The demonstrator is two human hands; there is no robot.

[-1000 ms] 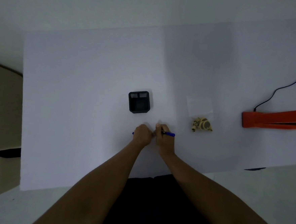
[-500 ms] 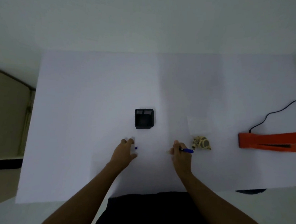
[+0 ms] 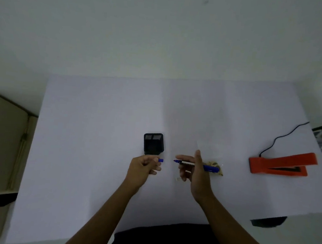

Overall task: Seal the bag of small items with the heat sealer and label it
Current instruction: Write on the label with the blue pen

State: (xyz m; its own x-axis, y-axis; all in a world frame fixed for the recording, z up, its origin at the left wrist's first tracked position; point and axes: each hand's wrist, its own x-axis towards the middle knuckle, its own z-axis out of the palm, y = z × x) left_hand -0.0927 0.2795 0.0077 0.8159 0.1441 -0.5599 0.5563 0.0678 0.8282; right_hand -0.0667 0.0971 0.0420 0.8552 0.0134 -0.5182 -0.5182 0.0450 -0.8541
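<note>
Lowest in frame, two bare forearms reach up onto the white tabletop. The left hand has its fingers pinched around a blue marker cap; the right hand grips the uncapped blue marker, tip pointing left. Just behind the right hand, partly hidden, lies the clear bag of small items. Further up sit a black pen holder and, at right, the orange heat sealer. Judging by this, labelling is only being prepared; whether the bag is sealed cannot be told.

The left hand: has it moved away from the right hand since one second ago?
Yes. The left hand, holding the blue cap, now sits below the black holder, apart from the right hand, which keeps the marker.
</note>
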